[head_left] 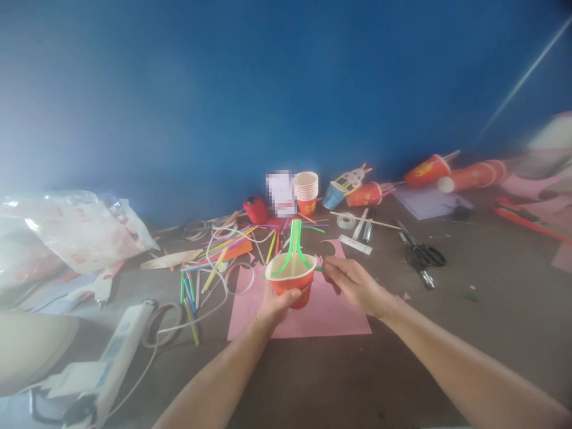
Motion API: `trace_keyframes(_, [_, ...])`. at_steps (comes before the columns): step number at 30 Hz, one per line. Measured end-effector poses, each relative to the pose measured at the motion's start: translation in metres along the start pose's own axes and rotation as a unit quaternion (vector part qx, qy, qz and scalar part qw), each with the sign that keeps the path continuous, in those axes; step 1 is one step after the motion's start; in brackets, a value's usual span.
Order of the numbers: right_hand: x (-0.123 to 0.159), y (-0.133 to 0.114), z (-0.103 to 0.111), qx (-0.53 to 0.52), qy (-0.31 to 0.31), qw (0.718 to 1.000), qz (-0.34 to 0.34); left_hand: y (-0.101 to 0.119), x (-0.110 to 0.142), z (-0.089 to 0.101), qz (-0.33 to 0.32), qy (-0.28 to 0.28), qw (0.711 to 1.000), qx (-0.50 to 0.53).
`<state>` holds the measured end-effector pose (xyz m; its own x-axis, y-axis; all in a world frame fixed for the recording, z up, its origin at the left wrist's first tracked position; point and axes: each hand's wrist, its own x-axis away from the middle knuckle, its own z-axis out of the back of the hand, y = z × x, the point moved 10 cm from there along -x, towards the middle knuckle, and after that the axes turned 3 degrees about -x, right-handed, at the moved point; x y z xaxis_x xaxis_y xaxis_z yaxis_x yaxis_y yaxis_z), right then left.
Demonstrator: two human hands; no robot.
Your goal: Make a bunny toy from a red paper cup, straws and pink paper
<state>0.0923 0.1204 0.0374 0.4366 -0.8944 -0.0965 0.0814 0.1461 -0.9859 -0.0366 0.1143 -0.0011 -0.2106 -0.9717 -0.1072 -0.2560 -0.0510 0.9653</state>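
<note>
My left hand (276, 304) is wrapped round a red paper cup (292, 285), its thumb across the front. The cup's white rim looks squeezed out of round. Green straws (295, 238) stand up from the cup and curve apart inside it toward its two sides. A short green end pokes out at the cup's right side, where the fingertips of my right hand (351, 280) are closed on it. Beneath both hands lies a sheet of pink paper (268, 325).
Scissors (422, 253), a tape roll (345, 221) and a stack of paper cups (307, 193) lie beyond. Loose straws (214, 268), white cord, a glue gun (100, 286) and a power strip (120, 345) are left. Decorated cups (426, 170) and a red-handled tool (527, 217) are right.
</note>
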Motion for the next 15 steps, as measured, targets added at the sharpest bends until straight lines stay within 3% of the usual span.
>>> trace_keyframes(3, [0.003,-0.017,0.002,0.115,0.017,0.990,0.077,0.001,-0.001,0.006,-0.019,0.007,1.000,-0.020])
trace_keyframes(7, [0.005,-0.024,0.004,0.158,0.041,0.978,0.130,0.000,0.000,0.013,-0.024,0.005,0.995,-0.093])
trace_keyframes(11, [0.004,-0.023,0.007,0.152,0.059,0.978,0.130,-0.003,0.001,0.008,-0.001,-0.019,0.993,-0.113])
trace_keyframes(15, [-0.001,-0.011,0.008,0.101,0.040,0.991,0.082,-0.001,0.000,0.005,-0.006,-0.019,0.997,-0.076])
